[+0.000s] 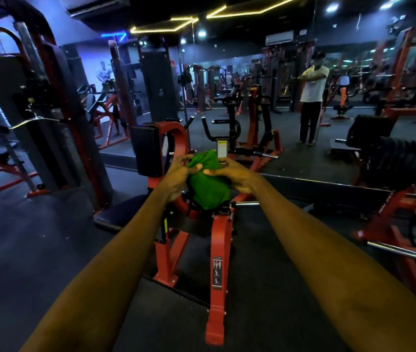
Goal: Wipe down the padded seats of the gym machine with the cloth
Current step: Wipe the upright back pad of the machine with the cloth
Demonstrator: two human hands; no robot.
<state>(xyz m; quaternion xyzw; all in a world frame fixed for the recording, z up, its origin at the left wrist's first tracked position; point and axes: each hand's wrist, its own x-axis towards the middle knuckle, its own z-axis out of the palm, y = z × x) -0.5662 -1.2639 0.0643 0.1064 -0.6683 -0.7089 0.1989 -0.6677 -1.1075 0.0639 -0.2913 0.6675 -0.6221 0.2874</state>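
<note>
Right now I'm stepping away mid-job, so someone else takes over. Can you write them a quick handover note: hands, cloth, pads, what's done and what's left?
Left hand and right hand both grip the green cloth, which is bunched between them and held up in front of the red machine frame.
The padded seat is low on the left, and the upright pad stands above it.
Done: cloth in hand.
Left: the cloth is on neither pad, so wipe both.
</note>
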